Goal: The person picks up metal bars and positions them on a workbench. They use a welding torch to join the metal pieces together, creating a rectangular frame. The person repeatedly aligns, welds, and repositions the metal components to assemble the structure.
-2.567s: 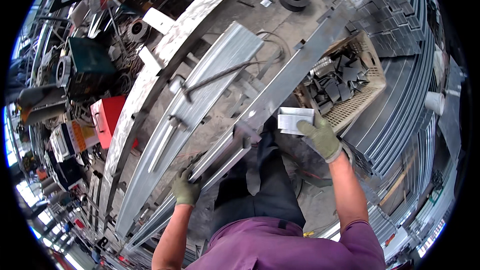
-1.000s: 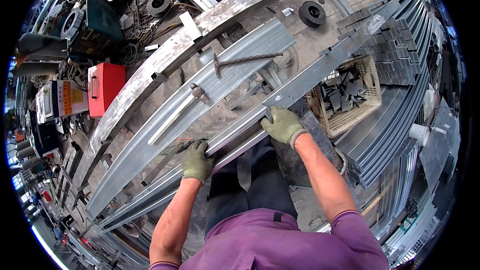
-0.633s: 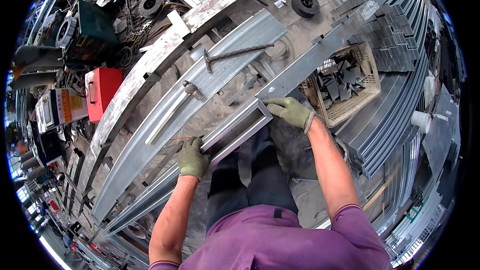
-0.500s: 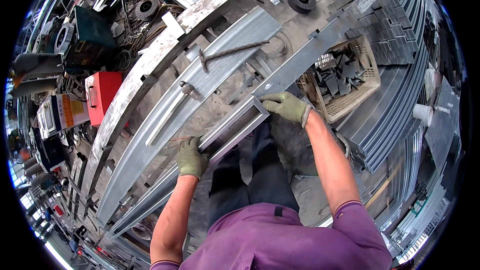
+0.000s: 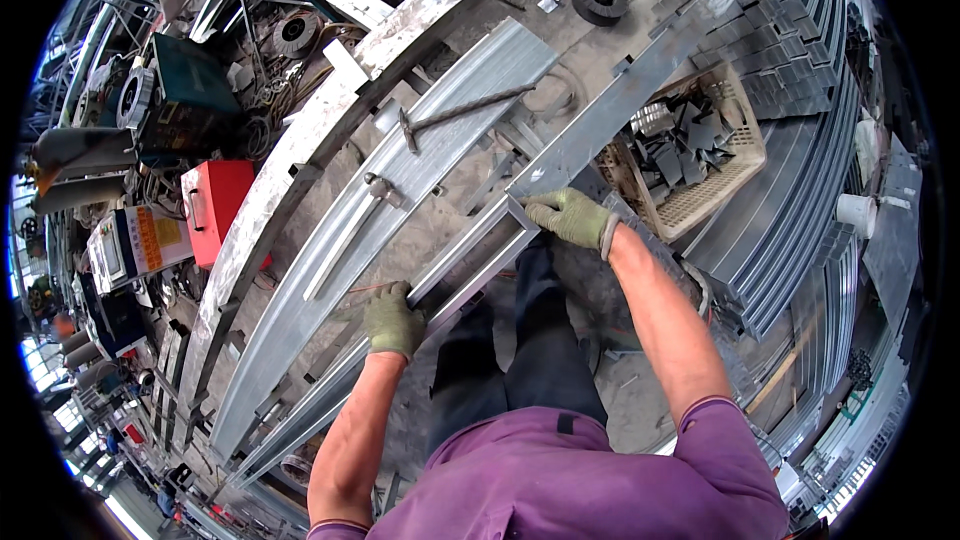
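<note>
A long, narrow galvanized metal frame [image 5: 462, 262] lies slantwise before me, its near-right end closed by a short crosspiece. My left hand [image 5: 393, 322], in a green work glove, is closed around the frame partway down its length. At the closed end, my gloved right hand [image 5: 572, 218] grips the corner, thumb and fingers pressed against the metal. That corner meets a flat steel bar [image 5: 590, 130] running up to the right. Beyond the frame, a wide metal channel [image 5: 470, 80] carries a hammer [image 5: 345, 245] with a pale handle and a T-shaped rod tool [image 5: 460, 110].
A cream plastic crate [image 5: 725, 175] of dark metal plates stands to the right, beside stacked steel profiles [image 5: 790, 60]. A curved whitish beam [image 5: 290, 160] crosses the left. Past it sit a red box [image 5: 217, 210] and coiled cables. A black spool [image 5: 600, 0] lies on the far floor.
The view has turned slightly, so the surroundings on the left appear shifted a little right. Both hands keep their hold on the frame, which looks nearly still.
</note>
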